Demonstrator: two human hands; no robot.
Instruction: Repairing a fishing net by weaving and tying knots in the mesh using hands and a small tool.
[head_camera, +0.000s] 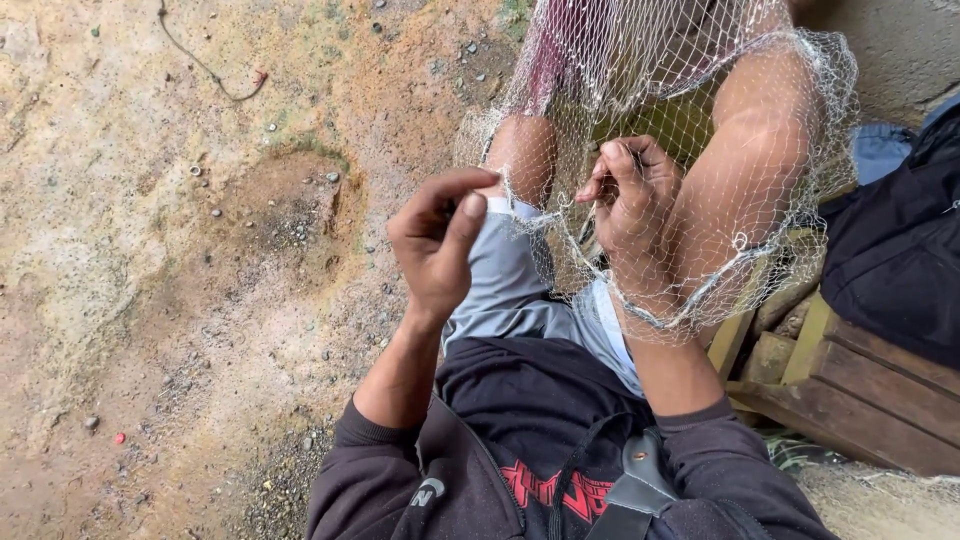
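A head-worn camera is looking down at a seated person working on a fine white fishing net (700, 110). At the far left, bare sandy ground (150, 250) is lying scattered with small pebbles, and a thin cord (205, 65) is trailing across its upper part. Moving right, the left hand (435, 245) is hovering over the knee, its thumb and forefinger pinching together at the net's lower edge as though gripping a single thread, the other fingers curling loosely; the thread itself is too thin to see clearly. Below it, a dark sleeve and grey shorts (510, 290) are showing. Further right, the right hand (630, 205) is sitting beneath the mesh, fingers clenched around a bunched fold of netting. The net is draping over both knees and the right forearm, and a thicker rope edge is looping around the wrist. It looks very light, soft and limp, sagging wherever it is unsupported, and likely to snag on fingers; the corded border or a gathered handful looks the surest place to hold it. At the far right, a wooden bench (860, 390) is carrying a dark bag (900, 260).
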